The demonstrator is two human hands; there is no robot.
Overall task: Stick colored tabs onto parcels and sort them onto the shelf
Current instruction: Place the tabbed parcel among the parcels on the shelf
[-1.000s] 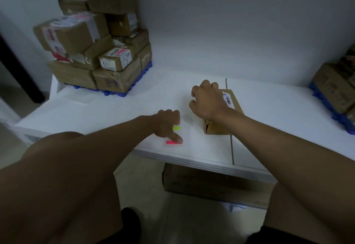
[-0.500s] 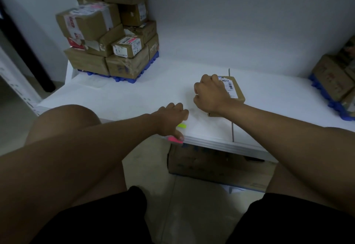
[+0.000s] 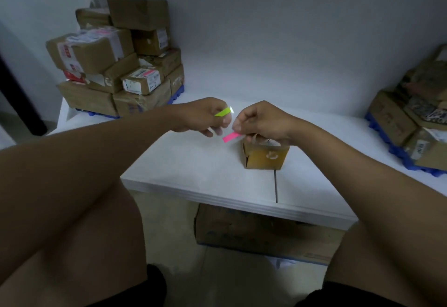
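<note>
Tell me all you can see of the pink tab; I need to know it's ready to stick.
The pink tab is a narrow, bright strip, apparently thin film or paper. The right hand pinches its upper end, so it slants down-left in the air above the white table, just left of the small brown parcel, touching neither.

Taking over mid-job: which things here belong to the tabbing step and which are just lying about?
In use: left hand holding green tab; right hand pinching pink tab; small parcel.
Lying about: stacked parcels; right-side parcels; box under table.

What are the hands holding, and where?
Left hand pinches the green tab by its lower end. Right hand pinches the pink tab by its upper end.
</note>
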